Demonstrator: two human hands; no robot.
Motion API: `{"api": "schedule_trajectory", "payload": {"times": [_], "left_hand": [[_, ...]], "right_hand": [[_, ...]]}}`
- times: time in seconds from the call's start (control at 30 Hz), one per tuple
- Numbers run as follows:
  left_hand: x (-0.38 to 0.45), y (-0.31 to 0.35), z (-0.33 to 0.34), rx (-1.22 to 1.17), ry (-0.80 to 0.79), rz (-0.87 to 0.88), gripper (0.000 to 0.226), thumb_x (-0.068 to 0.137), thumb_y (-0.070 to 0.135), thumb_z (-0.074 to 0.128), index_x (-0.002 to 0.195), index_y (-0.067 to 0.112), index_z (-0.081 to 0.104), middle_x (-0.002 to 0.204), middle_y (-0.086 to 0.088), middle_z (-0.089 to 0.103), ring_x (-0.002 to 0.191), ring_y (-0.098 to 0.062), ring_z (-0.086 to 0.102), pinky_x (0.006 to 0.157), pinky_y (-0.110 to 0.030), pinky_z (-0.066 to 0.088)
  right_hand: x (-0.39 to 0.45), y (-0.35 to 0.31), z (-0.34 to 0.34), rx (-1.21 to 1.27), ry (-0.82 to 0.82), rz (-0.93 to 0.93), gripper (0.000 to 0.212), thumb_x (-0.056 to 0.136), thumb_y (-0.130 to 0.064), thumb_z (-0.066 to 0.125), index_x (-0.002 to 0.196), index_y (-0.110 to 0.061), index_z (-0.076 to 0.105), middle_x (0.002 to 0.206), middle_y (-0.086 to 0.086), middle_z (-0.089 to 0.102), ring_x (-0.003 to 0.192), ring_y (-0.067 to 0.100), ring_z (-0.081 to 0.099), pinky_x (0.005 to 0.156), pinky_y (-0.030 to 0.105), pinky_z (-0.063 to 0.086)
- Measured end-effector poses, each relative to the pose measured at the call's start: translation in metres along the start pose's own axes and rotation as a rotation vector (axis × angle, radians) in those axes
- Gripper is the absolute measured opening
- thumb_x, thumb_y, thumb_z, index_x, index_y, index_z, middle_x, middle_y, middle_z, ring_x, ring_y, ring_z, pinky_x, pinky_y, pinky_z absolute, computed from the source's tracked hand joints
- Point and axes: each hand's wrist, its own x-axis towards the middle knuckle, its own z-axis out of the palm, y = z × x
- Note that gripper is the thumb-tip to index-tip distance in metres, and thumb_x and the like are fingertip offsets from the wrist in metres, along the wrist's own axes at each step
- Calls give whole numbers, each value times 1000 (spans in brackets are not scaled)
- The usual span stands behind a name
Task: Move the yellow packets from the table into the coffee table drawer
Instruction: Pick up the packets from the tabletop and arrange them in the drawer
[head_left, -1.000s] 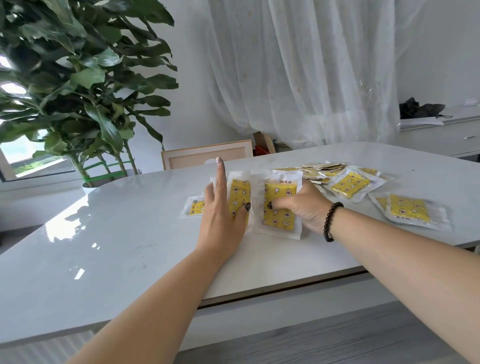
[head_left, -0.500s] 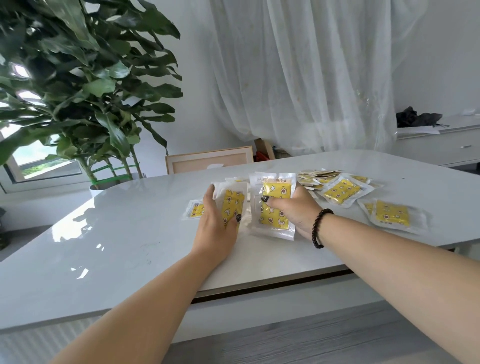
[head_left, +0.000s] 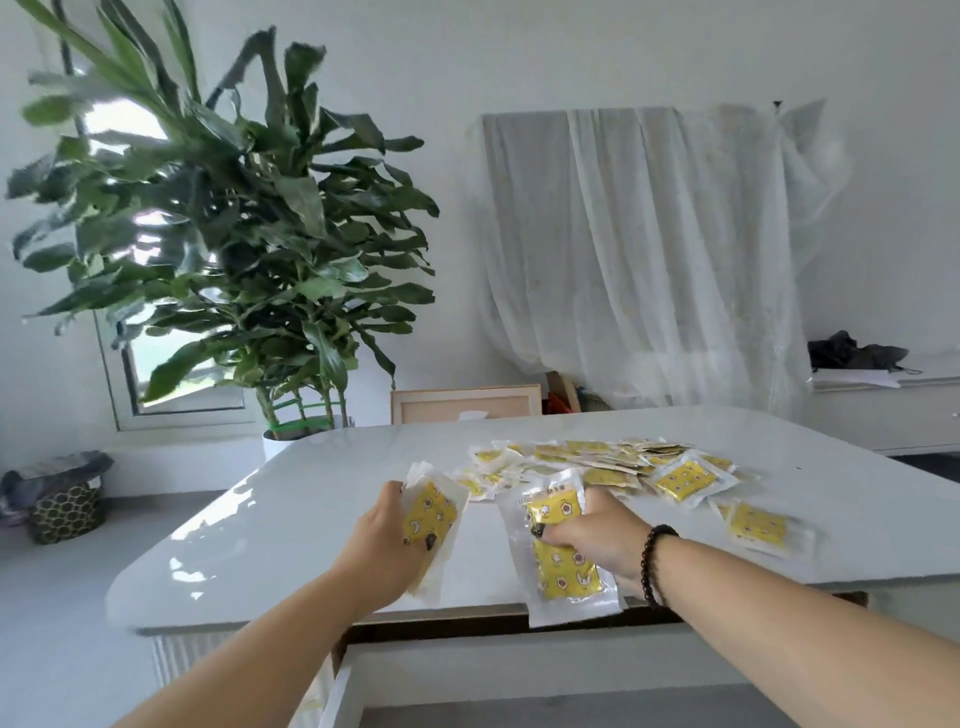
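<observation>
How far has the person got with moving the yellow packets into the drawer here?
Early stage. No packet can be seen in the drawer, open below the table edge. In hand: the left hand grips one packet, and the right hand grips another packet. Left: the pile of packets on the table.

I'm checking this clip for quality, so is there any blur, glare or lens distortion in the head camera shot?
Head view: plant leaves smear with motion blur; window light glares on the table top; wide-angle lens bends the edges; packets in the left hand and right hand stay readable.
</observation>
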Motion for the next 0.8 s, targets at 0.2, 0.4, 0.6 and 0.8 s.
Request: {"api": "schedule_trajectory", "payload": {"times": [0.2, 0.4, 0.6, 0.8], "left_hand": [[-47, -20, -20, -125, -88, -215, 31, 91, 5, 47, 119, 15, 36, 103, -3, 52, 94, -23, 55, 68, -29, 48], [-67, -9, -19, -432, -66, -339, 18, 88, 8, 54, 104, 14, 49, 104, -13, 65, 96, -31, 66, 87, -44, 55], [-75, -9, -11, -590, -89, -324, 19, 89, 5, 49, 105, 13, 54, 105, -14, 67, 99, -33, 66, 92, -52, 52], [-71, -22, -5, -674, -42, -364, 24, 95, 4, 39, 101, 11, 61, 103, -16, 70, 98, -36, 67, 93, -51, 52]], "right_hand": [[-33, -9, 26, 50, -22, 27, 61, 81, -12, 66, 135, -5, 38, 102, 7, 57, 83, 17, 56, 64, 24, 47], [-49, -17, 57, 527, -49, 164, 15, 85, -1, 63, 99, 4, 59, 95, 14, 65, 93, 28, 62, 96, 42, 48], [-52, -18, 87, 504, -149, 190, 18, 86, -3, 61, 103, 5, 62, 88, 16, 66, 82, 28, 66, 82, 42, 57], [-49, -12, 100, 573, -196, 182, 14, 88, 0, 59, 101, 3, 60, 84, 16, 65, 68, 24, 66, 58, 30, 57]]}}
